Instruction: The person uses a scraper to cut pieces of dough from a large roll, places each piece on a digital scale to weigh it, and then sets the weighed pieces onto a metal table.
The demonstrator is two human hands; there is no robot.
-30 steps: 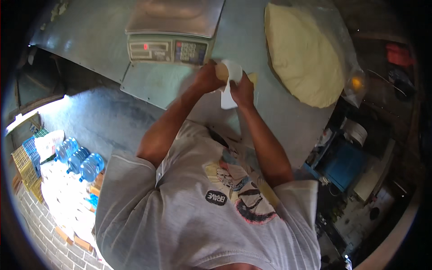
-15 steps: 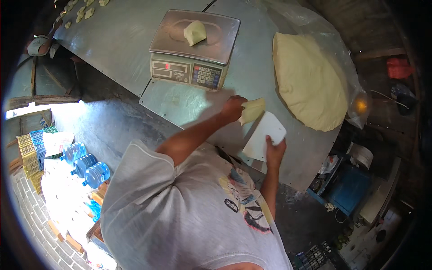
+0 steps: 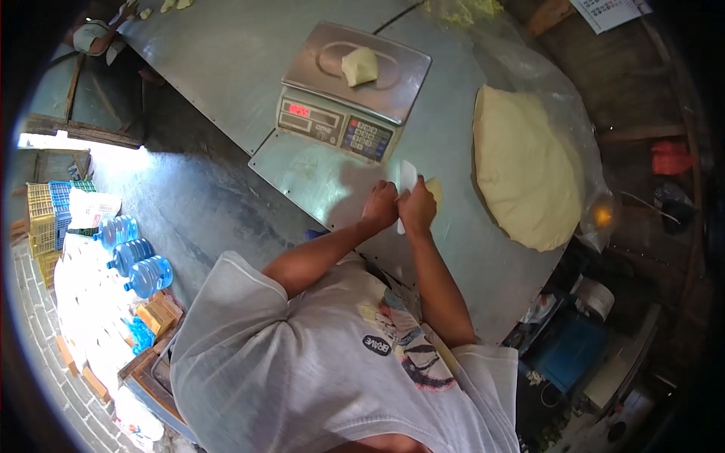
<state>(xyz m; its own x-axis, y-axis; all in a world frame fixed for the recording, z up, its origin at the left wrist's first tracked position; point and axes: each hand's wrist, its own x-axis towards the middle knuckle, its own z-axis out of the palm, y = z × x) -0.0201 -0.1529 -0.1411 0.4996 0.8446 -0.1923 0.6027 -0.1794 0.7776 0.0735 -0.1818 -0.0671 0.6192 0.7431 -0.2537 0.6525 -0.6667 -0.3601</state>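
Note:
My right hand (image 3: 417,208) grips a white dough scraper (image 3: 408,176), which stands on edge over the steel table. A pale yellow piece of dough (image 3: 434,193) shows just beyond that hand's knuckles, partly hidden. Close against the scraper's other side is my left hand (image 3: 381,204), its fingers curled; whatever they hold is hidden. In front of both hands stands a digital scale (image 3: 343,124) with one lump of dough (image 3: 359,66) on its steel pan. To the right lies a large flattened mass of dough (image 3: 525,166).
Clear plastic sheeting (image 3: 521,68) lies under and behind the big dough. Several small dough pieces (image 3: 168,5) sit at the table's far left, near another person's arm (image 3: 94,36). Water jugs (image 3: 149,276) and crates (image 3: 41,219) stand on the floor at left.
My right hand has brought the scraper left and turned it on edge beside my left hand. The dough piece now shows right of the scraper. The whole view has shifted a little.

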